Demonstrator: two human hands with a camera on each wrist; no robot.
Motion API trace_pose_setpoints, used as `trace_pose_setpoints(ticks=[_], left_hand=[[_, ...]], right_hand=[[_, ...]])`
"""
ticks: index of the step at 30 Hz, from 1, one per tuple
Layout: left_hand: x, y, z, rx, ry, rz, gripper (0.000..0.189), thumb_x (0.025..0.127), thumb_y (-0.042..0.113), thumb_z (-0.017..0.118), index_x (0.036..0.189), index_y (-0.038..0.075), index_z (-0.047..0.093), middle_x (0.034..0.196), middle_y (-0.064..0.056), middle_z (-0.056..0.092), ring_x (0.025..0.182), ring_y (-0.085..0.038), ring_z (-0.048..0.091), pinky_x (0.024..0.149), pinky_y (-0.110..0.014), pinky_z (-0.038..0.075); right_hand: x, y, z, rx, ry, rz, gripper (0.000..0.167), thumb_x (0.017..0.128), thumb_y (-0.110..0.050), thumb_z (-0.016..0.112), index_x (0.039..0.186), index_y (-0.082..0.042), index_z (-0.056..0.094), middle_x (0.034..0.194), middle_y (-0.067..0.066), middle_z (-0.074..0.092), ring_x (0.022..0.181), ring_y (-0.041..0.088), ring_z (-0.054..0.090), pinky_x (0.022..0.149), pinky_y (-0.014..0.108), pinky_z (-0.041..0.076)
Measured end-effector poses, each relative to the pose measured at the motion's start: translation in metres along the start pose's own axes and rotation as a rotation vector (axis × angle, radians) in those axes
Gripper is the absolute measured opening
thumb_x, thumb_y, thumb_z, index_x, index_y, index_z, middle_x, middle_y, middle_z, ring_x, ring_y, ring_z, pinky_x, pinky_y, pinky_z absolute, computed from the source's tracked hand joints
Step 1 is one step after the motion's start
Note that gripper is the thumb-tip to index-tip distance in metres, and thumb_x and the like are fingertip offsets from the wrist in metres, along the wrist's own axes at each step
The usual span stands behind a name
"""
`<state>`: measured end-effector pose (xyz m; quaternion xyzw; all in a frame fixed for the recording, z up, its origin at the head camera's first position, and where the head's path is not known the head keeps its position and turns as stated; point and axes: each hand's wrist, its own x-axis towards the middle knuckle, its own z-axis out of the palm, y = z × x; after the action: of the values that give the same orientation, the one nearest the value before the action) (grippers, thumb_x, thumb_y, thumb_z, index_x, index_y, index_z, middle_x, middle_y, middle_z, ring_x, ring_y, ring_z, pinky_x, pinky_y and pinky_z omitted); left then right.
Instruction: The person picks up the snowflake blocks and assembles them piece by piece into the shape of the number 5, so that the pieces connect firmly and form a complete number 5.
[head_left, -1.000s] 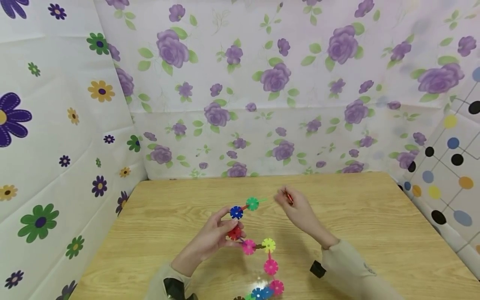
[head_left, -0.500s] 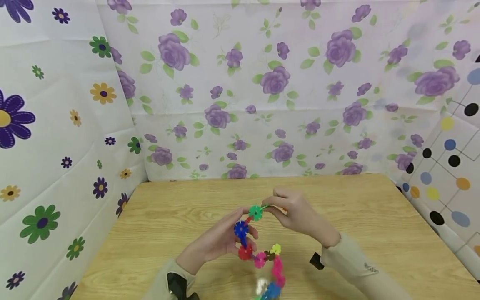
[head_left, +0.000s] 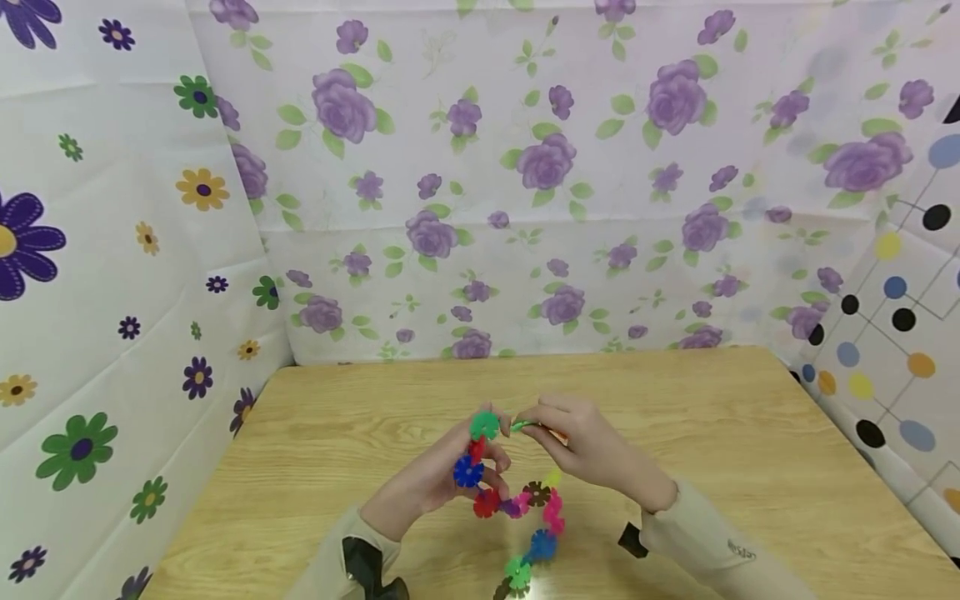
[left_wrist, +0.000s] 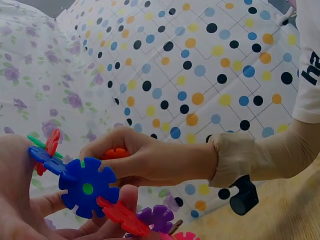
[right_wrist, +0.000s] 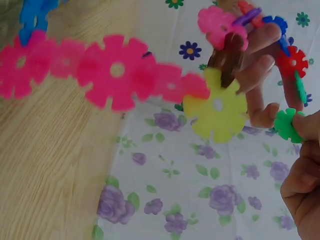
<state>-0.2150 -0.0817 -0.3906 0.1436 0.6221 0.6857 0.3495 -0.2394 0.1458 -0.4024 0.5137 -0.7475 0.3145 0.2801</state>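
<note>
A chain of notched plastic interlocking discs hangs over the table from my left hand [head_left: 438,479], whose fingers curl around its upper end. Near those fingers are a green disc [head_left: 484,426], a blue disc [head_left: 468,472] and a red disc [head_left: 486,503]. My right hand [head_left: 588,442] pinches a light green disc [right_wrist: 288,125] at the chain's end, beside the left fingertips. An orange disc [left_wrist: 115,153] is also tucked in the right hand. Farther along the chain hang a yellow disc [right_wrist: 216,106], a pink disc [right_wrist: 117,71] and a blue disc [head_left: 543,544].
The wooden table [head_left: 337,442] lies below both hands. Flowered cloth [head_left: 420,292] rises behind it, and a dotted cloth [left_wrist: 200,75] closes the right side. The chain's lower end has a green disc [head_left: 517,572] near the bottom of the head view.
My right hand has come left and down to the light green disc, which it now pinches. The chain's upper end has turned in my left hand, and its lower part has swung.
</note>
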Motion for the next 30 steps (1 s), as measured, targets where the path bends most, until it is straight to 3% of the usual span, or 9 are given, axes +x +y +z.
trace_pose_setpoints(ticks=[3,6,11,16,21,26,30], left_hand=[[0.002,-0.001,-0.002,-0.007,-0.017,-0.002,0.059,0.093,0.073,0.02,0.108,0.023,0.048,0.078,0.005,0.058,0.072,-0.017,0.069,0.06,-0.029,0.05],[0.003,-0.002,-0.004,-0.027,-0.022,0.004,0.068,0.092,0.075,0.013,0.107,0.021,0.051,0.078,0.005,0.06,0.072,-0.017,0.069,0.059,-0.028,0.051],[0.005,-0.005,-0.005,-0.022,-0.008,-0.003,0.071,0.092,0.075,0.016,0.107,0.015,0.053,0.082,0.003,0.059,0.073,-0.017,0.069,0.059,-0.029,0.051],[0.007,-0.007,-0.005,-0.006,-0.01,-0.02,0.063,0.095,0.07,0.024,0.091,0.016,0.055,0.081,0.004,0.057,0.072,-0.015,0.068,0.059,-0.029,0.05],[0.01,-0.008,-0.005,-0.008,-0.027,-0.016,0.063,0.097,0.067,0.021,0.079,0.015,0.05,0.076,0.003,0.056,0.069,-0.014,0.068,0.055,-0.027,0.05],[0.012,-0.008,-0.005,0.002,-0.048,0.001,0.062,0.098,0.065,0.02,0.077,0.014,0.048,0.075,0.003,0.055,0.069,-0.014,0.067,0.053,-0.027,0.048],[0.014,-0.008,-0.005,0.005,-0.059,0.001,0.062,0.098,0.066,0.021,0.077,0.013,0.048,0.074,0.002,0.054,0.068,-0.014,0.065,0.053,-0.026,0.046]], right_hand=[[0.0,-0.003,0.0,-0.016,0.028,0.011,0.009,0.094,-0.013,0.062,0.098,-0.01,0.07,0.072,-0.005,0.056,0.054,0.002,0.039,0.052,0.007,0.033],[0.001,-0.005,0.0,-0.033,0.076,0.046,0.006,0.088,-0.011,0.071,0.093,-0.01,0.07,0.072,-0.004,0.059,0.054,0.002,0.039,0.052,0.008,0.033],[0.005,-0.006,0.0,-0.034,0.104,0.092,0.017,0.077,-0.004,0.079,0.088,-0.013,0.069,0.073,-0.005,0.06,0.055,0.001,0.038,0.052,0.009,0.032],[0.002,-0.005,0.003,-0.025,0.094,0.075,0.012,0.081,-0.007,0.077,0.087,-0.013,0.068,0.073,-0.005,0.06,0.054,0.003,0.042,0.052,0.007,0.032],[0.001,-0.005,0.005,-0.031,0.087,0.053,0.009,0.083,-0.008,0.075,0.086,-0.012,0.067,0.075,-0.004,0.061,0.055,0.002,0.044,0.052,0.007,0.034],[0.0,-0.005,0.006,-0.061,0.082,0.028,0.005,0.088,-0.012,0.071,0.085,-0.011,0.067,0.073,-0.003,0.059,0.052,0.004,0.043,0.051,0.007,0.034],[0.0,-0.005,0.006,-0.092,0.078,-0.004,0.013,0.094,-0.019,0.064,0.084,-0.011,0.066,0.072,-0.003,0.057,0.052,0.004,0.044,0.051,0.007,0.034]])
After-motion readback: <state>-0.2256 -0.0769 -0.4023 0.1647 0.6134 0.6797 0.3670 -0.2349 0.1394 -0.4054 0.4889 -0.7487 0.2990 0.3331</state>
